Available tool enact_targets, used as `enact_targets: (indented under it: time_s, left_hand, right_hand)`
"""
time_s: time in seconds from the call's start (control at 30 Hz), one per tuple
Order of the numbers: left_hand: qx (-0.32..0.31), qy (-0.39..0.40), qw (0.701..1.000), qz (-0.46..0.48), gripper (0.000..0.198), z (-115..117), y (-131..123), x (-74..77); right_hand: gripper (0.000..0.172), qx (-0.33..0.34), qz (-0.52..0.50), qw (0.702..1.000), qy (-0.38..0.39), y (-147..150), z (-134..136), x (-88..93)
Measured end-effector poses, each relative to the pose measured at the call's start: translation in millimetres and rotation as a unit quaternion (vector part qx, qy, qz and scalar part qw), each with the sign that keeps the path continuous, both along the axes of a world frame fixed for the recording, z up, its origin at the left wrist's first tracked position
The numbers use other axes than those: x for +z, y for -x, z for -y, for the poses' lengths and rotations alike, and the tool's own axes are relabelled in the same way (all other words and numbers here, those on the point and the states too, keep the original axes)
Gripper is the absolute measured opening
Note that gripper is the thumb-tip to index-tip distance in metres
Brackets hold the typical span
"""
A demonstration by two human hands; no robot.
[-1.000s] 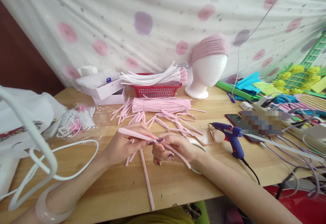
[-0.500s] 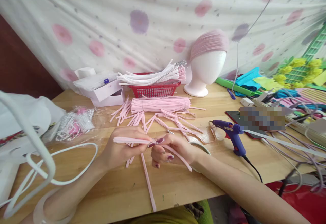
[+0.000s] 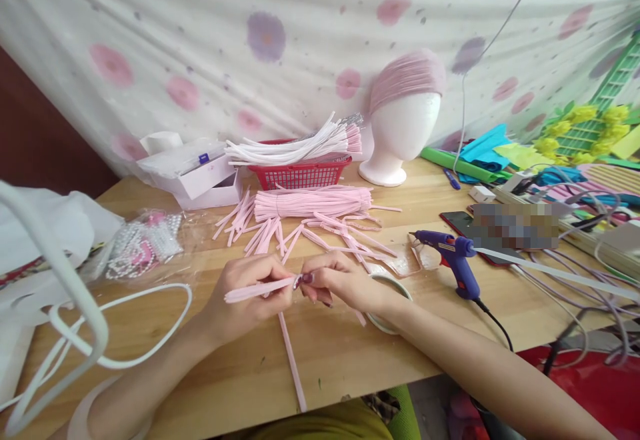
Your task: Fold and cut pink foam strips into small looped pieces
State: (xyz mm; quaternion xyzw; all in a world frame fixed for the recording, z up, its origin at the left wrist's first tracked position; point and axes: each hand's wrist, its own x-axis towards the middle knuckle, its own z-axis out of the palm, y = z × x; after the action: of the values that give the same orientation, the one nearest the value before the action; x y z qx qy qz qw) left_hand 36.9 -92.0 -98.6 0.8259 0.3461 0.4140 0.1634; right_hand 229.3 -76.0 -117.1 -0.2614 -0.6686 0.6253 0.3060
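Note:
My left hand (image 3: 231,320) is closed around a small bunch of pink pipe cleaners (image 3: 257,291), whose loose ends stick out to the left. Fingers of my right hand (image 3: 347,280) are pinched at the other end of that bunch, touching my left fingertips. A pink pipe cleaner end (image 3: 361,319) pokes out below my right hand; its upper part is hidden by the hand. Another single pipe cleaner (image 3: 291,363) runs down the table toward the front edge below my hands. Beyond them lie a thick bundle of pink pipe cleaners (image 3: 313,203) and several looser pieces.
A red basket (image 3: 300,176) holds white and pink stems, beside a white foam head (image 3: 404,127) with a pink wrap. At right lies a blue glue gun (image 3: 453,260) with its cord. A tape roll (image 3: 395,327) sits under my right forearm. White tubing (image 3: 100,323) loops at left.
My right hand has turned and its fingers have curled in at the joint of the bunch. The bunch's left end has dipped slightly. The view has shifted a little.

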Motion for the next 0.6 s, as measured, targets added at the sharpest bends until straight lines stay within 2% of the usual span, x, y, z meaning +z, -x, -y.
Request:
enact_targets:
  time_s: [0.07, 0.1, 0.13, 0.2, 0.23, 0.27, 0.3, 0.33, 0.37, 0.4, 0.47, 0.5, 0.53, 0.6]
  left_hand:
    - [0.02, 0.094, 0.995, 0.016, 0.018, 1.9, -2.0, -1.8]
    - [0.028, 0.146, 0.988, 0.028, 0.019, 2.2, -3.2, -2.9]
    - [0.037, 0.197, 0.979, 0.04, 0.02, 2.0, -4.5, -4.2]
    - [0.05, 0.296, 0.951, 0.069, 0.019, 0.5, -7.3, -7.2]
    - [0.054, 0.34, 0.935, 0.089, 0.019, -0.7, -8.5, -8.7]
    - [0.054, 0.376, 0.919, 0.109, 0.018, -2.0, -9.3, -10.2]
    - [0.048, 0.398, 0.907, 0.13, 0.017, -3.2, -9.6, -11.3]
    - [0.037, 0.406, 0.901, 0.146, 0.015, -4.2, -9.3, -12.3]
    - [0.02, 0.399, 0.904, 0.152, 0.012, -5.0, -8.4, -13.0]
    - [0.0, 0.38, 0.914, 0.146, 0.01, -5.4, -7.0, -13.4]
    - [-0.042, 0.32, 0.94, 0.112, 0.005, -5.1, -3.4, -13.7]
    - [-0.063, 0.293, 0.949, 0.096, 0.005, -4.5, -1.6, -13.7]
    - [-0.08, 0.275, 0.954, 0.089, 0.004, -3.7, -0.1, -13.5]
    - [-0.107, 0.275, 0.949, 0.108, 0.006, -2.1, 1.5, -12.8]
  right_hand:
    - [0.019, -0.031, 0.062, 0.989, -0.127, -0.7, 2.3, 1.9]
    - [0.02, -0.05, 0.09, 0.971, -0.216, -0.2, 3.0, 2.2]
    - [0.021, -0.07, 0.118, 0.94, -0.314, 0.5, 3.1, 1.9]
    - [0.023, -0.102, 0.172, 0.851, -0.486, 2.3, 2.1, 0.7]
    - [0.024, -0.115, 0.197, 0.81, -0.54, 2.9, 1.0, 0.2]
    - [0.024, -0.124, 0.217, 0.784, -0.568, 3.1, -0.1, -0.1]
    - [0.024, -0.13, 0.229, 0.777, -0.572, 2.9, -1.3, -0.1]
    - [0.023, -0.132, 0.23, 0.789, -0.554, 2.1, -2.4, 0.3]
    - [0.022, -0.121, 0.22, 0.823, -0.511, 1.1, -3.3, 1.0]
    - [0.021, -0.098, 0.196, 0.871, -0.439, 0.0, -4.0, 1.8]
    - [0.019, -0.031, 0.112, 0.966, -0.232, -1.4, -4.8, 2.8]
    - [0.019, 0.006, 0.059, 0.991, -0.119, -1.4, -5.0, 2.5]
    - [0.019, 0.044, 0.005, 0.999, -0.012, -0.8, -5.0, 1.7]
    - [0.018, 0.12, -0.082, 0.977, 0.158, 1.8, -4.5, -1.6]
